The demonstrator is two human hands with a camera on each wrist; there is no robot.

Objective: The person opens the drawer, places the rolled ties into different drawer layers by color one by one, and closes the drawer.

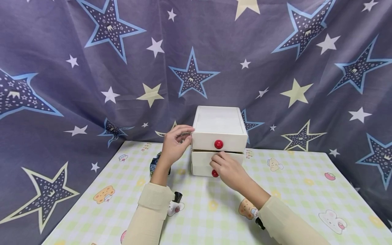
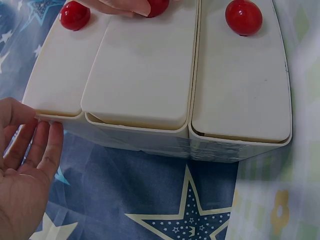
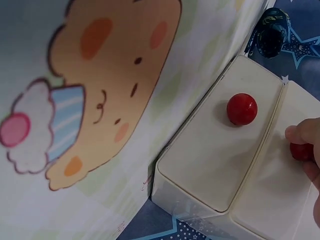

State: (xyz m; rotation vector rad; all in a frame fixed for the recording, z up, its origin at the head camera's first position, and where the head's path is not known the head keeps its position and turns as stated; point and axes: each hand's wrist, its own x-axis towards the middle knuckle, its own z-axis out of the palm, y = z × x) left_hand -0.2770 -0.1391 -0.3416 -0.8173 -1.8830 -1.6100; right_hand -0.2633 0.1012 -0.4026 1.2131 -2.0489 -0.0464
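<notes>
A white drawer cabinet point(image 1: 218, 119) stands towards the back of the table, its three drawers stacked and each fitted with a round red knob. My right hand point(image 1: 228, 170) pinches the middle drawer's knob point(image 3: 302, 151) between thumb and fingers. That middle drawer point(image 2: 140, 75) sticks out slightly from its frame. The top knob point(image 1: 218, 144) and bottom knob point(image 1: 215, 173) are untouched. At the cabinet's upper left side, my left hand point(image 1: 176, 144) rests its fingertips against the side wall, with the thumb by the front edge.
Left of the cabinet, partly behind my left wrist, lies a dark patterned cloth-like item point(image 3: 272, 35). A pale checked cloth with cartoon prints covers the table point(image 1: 294, 197). Behind it hangs a blue-grey star curtain point(image 1: 220, 41), close to the cabinet's back.
</notes>
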